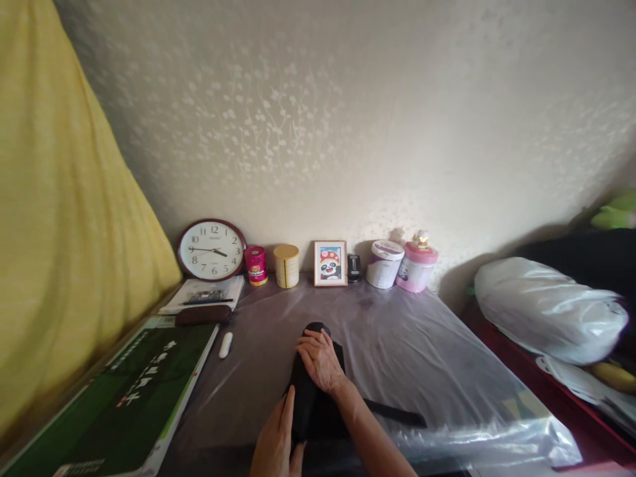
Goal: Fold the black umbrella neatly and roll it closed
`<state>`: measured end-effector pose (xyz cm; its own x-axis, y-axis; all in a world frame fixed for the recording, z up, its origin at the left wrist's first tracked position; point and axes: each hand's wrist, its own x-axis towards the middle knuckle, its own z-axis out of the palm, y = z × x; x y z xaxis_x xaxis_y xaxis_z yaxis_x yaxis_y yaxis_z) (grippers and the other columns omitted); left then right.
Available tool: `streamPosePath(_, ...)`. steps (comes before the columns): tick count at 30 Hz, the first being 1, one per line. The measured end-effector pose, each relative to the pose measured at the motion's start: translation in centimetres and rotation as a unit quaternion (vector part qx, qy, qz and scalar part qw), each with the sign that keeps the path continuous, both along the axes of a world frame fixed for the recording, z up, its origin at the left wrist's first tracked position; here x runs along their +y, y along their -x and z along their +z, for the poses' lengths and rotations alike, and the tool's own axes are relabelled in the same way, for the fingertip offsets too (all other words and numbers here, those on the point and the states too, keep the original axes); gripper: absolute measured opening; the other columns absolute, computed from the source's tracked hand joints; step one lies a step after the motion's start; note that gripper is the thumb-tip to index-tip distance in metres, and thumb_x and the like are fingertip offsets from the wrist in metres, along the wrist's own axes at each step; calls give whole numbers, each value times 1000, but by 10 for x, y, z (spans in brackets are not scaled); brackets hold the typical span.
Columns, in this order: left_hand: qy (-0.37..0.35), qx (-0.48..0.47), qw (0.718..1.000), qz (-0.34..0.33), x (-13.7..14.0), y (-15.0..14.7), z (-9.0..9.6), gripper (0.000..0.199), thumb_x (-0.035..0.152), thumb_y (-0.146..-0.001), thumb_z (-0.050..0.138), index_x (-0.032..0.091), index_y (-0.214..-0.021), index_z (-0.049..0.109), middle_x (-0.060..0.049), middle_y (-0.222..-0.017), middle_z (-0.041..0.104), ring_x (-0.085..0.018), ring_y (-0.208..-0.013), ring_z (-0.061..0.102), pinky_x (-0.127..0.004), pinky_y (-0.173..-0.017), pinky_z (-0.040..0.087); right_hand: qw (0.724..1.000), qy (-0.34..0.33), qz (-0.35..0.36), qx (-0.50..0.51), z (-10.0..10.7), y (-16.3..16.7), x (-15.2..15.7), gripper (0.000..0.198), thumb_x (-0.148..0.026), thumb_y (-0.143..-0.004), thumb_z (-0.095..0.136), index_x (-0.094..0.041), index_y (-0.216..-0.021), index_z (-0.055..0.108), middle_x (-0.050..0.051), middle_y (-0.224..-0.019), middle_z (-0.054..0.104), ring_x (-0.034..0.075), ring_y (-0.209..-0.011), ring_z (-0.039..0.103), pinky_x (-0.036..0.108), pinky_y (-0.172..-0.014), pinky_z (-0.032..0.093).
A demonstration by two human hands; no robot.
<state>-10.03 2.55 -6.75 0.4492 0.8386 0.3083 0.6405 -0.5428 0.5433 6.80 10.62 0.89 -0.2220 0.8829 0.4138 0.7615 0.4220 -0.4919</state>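
Note:
A black item that looks like folded or rolled fabric point(311, 414) lies on the table in front of me, its rounded end pointing at the wall. A black strap point(397, 412) trails from it to the right. My left hand point(278, 430) grips its near left side, fingers along the edge and thumb lower down. Over its far part, my right hand point(320, 361) rests with fingers curved across the top, pressing on it. My palms and forearm hide part of the item, so its exact kind cannot be made out.
A grey table cover point(397, 338) is under clear plastic. Left are a green book point(114, 397), brown case point(203, 315) and small white object point(225, 345). Along the wall stand a clock point(212, 250), tins, a panda picture point(330, 264) and tubs. A white plastic bag point(546, 308) lies right.

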Motion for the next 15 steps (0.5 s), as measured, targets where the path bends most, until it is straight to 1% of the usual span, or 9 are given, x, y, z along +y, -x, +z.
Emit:
streamPosePath(3, 16, 6, 1000, 15, -2, -3, 5, 78, 9, -73, 39, 17, -142, 4, -15, -141, 35, -25, -129, 36, -46, -103, 37, 1000, 15, -24, -4, 2, -3, 17, 26, -21, -91, 42, -27, -96, 67, 0, -109, 67, 16, -122, 43, 42, -109, 13)
streamPosePath(4, 23, 6, 999, 21, -3, -5, 8, 77, 9, -73, 39, 18, -142, 5, -15, -141, 35, -25, -129, 36, -47, -104, 36, 999, 23, -41, 8, 3, -5, 23, 25, -21, -90, 43, -27, -96, 67, 0, -111, 66, 16, -122, 42, 42, -109, 14)
streamPosePath(6, 35, -1, 999, 33, -6, -8, 16, 74, 10, -74, 38, 17, -141, 6, -15, -140, 36, -25, -128, 37, -48, -104, 36, 993, 43, -93, 55, 4, -12, 30, 23, -21, -87, 47, -26, -99, 66, 2, -117, 63, 16, -122, 44, 38, -108, 18)
streamPosePath(8, 37, -12, 998, 43, -9, -11, 23, 72, 11, -75, 36, 16, -141, 7, -16, -138, 38, -25, -126, 39, -47, -103, 36, 978, 69, -165, 111, 3, -25, 33, 25, -23, -85, 49, -24, -107, 63, 4, -119, 61, 17, -117, 49, 34, -105, 26)
streamPosePath(10, 37, -19, 998, 47, -12, -13, 28, 72, 11, -75, 36, 16, -141, 7, -16, -136, 40, -24, -124, 41, -47, -102, 37, 962, 87, -218, 136, -1, -42, 29, 29, -23, -87, 43, -19, -110, 61, 9, -116, 62, 18, -112, 52, 34, -100, 33)
streamPosePath(12, 35, -20, 998, 53, -13, -13, 29, 72, 11, -75, 36, 17, -140, 8, -15, -135, 40, -24, -123, 42, -47, -102, 37, 946, 110, -259, 159, -6, -60, 19, 31, -22, -87, 40, -18, -110, 60, 9, -108, 65, 18, -104, 57, 32, -93, 40)
streamPosePath(15, 32, -17, 997, 62, -13, -14, 30, 70, 12, -75, 36, 16, -140, 10, -14, -135, 40, -24, -123, 42, -45, -101, 37, 927, 149, -288, 187, -14, -76, 1, 31, -20, -84, 42, -15, -107, 61, 9, -96, 68, 19, -91, 63, 30, -81, 47)
